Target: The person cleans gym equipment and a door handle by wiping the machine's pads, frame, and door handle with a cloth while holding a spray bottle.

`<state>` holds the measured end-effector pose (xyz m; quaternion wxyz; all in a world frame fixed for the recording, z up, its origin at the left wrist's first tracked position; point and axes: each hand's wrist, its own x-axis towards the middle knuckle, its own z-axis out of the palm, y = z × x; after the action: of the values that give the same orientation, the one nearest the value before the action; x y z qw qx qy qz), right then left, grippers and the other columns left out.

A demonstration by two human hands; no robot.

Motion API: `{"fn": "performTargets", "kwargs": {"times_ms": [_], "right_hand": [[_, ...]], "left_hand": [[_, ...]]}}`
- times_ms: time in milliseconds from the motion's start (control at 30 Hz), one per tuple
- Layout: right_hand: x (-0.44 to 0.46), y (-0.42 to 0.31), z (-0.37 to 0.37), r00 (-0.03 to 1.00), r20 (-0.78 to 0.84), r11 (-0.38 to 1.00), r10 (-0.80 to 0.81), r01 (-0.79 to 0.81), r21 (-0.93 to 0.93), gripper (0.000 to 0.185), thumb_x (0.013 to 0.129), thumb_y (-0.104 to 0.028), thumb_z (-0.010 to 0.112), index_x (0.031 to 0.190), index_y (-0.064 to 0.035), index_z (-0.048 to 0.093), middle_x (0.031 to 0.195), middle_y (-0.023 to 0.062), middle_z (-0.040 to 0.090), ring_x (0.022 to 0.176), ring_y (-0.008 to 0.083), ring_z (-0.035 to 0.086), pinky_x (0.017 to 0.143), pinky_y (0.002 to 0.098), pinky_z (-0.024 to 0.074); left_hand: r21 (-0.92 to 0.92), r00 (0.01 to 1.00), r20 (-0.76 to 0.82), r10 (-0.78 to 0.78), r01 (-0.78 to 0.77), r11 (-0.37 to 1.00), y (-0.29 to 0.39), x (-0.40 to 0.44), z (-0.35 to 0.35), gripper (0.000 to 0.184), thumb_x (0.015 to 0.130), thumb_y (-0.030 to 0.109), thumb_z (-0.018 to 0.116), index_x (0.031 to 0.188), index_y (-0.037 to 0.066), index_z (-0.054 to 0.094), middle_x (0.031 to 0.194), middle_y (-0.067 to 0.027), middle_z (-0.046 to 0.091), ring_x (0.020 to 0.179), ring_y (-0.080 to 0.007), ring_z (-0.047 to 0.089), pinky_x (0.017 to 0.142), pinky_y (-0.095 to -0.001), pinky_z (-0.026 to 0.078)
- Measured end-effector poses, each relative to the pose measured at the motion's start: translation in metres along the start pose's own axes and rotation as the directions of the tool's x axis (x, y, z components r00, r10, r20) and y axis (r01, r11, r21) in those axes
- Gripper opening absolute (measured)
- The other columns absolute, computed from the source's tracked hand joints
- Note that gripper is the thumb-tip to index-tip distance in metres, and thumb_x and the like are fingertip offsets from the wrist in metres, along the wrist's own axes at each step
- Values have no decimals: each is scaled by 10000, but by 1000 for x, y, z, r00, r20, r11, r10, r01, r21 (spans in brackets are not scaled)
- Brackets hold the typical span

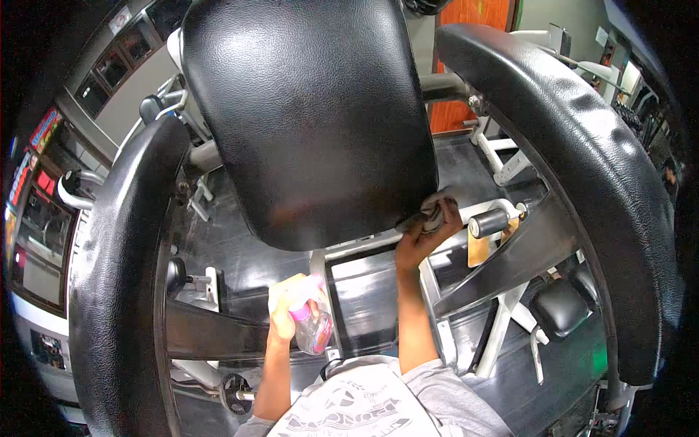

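My left hand (pixel 279 315) is closed around a clear spray bottle (pixel 314 335) with a pink collar and a pinkish label, held low in front of my body. Its spray head is pale and partly covered by my fingers. At the lower right corner of a large black padded backrest (pixel 313 124), my right hand (pixel 428 240) grips a dark greyish cloth (pixel 435 210), slightly blurred. The cloth lies against the pad's edge. Smooth grained vinyl covers the pad, and light shines off its upper part.
Curved black padded arms flank me, one on the left (pixel 120 269) and one on the right (pixel 575 146). A white frame with a black foam roller (pixel 488 223) stands beyond my right hand. Another black seat (pixel 559 309) is at lower right. Dark flooring (pixel 255 218) lies below.
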<state>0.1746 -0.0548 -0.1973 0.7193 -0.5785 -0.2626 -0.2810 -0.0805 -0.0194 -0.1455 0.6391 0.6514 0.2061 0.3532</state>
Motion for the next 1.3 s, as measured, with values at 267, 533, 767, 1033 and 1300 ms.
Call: {"fn": "performTargets", "kwargs": {"times_ms": [267,533,767,1033,1300], "right_hand": [[-127,-17,19,924,374,997,-76,62,50,479,708,55,612,1176,-32,557,1244,191,421,1159,364,394,1013,532,286],[-52,-31,-24,882,446,985,-151,97,141,510,666,-70,670,1169,-127,609,1187,120,560,1165,332,485,1017,458,339],[92,-46,-61,924,109,903,367,-382,196,310,960,-130,558,1259,-62,513,1265,78,510,1186,203,475,1053,346,335],[113,-12,-64,806,346,583,481,-589,560,395,895,-143,445,1281,-96,510,1225,55,543,1132,185,528,1028,322,375],[144,-19,-23,938,330,994,-110,97,56,516,923,-167,540,1405,-11,442,1333,207,457,1278,347,430,1097,443,313]], "left_hand": [[-55,998,-40,54,-56,997,7,15,10,560,935,440,444,839,-79,631,749,-198,676,511,-202,592,491,-288,481],[82,977,58,205,-209,974,37,48,29,527,938,414,495,972,-76,688,785,-132,673,557,-147,597,521,-254,453],[207,931,80,356,-365,908,101,115,115,300,977,218,513,1070,4,702,734,-91,634,522,-97,547,469,-233,432],[519,927,-7,374,-317,794,130,170,162,388,962,302,526,791,-21,656,633,-58,606,483,-87,530,436,-240,397],[530,947,-62,316,-237,814,140,169,161,385,962,306,529,813,-20,669,639,-64,608,514,-89,546,450,-234,414]]}}
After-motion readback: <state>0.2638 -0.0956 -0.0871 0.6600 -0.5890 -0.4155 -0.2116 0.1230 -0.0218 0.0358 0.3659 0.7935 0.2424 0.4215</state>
